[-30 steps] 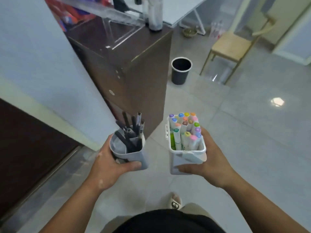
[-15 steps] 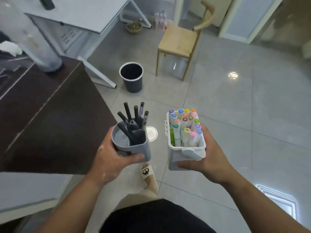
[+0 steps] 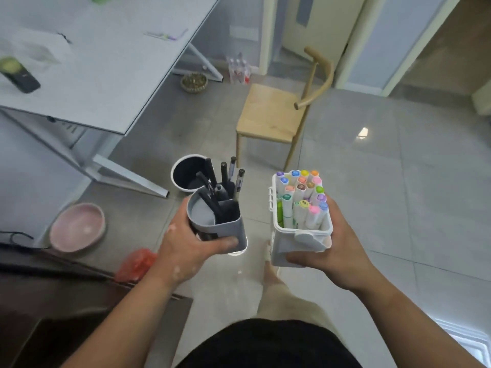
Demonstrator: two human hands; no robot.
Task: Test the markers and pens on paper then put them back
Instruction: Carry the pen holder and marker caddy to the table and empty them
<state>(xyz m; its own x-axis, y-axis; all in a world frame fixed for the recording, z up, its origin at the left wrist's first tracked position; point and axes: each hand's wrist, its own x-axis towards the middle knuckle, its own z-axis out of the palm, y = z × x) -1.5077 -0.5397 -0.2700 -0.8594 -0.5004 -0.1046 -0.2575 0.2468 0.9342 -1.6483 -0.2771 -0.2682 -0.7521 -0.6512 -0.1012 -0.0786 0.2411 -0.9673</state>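
My left hand (image 3: 186,251) grips a grey pen holder (image 3: 225,232) from its left side, thumb across the front. Several black pens (image 3: 225,179) stand upright in it. My right hand (image 3: 337,245) holds a white plastic marker box (image 3: 300,243) from below and the right. Several markers with coloured caps (image 3: 300,195) fill it, standing upright. Both containers are carried side by side at waist height above the tiled floor, a small gap between them. No sheet of paper can be made out clearly.
A white table (image 3: 106,75) stands at the upper left with a dark phone (image 3: 21,78) on it. A wooden chair (image 3: 276,112) is ahead. A black bin (image 3: 186,173) sits behind the pen holder. A pink bowl (image 3: 77,227) and dark cabinet top (image 3: 53,288) lie left.
The view has swung right, away from the dark cabinet toward the white table and chair. Both hands keep the same hold on their containers.
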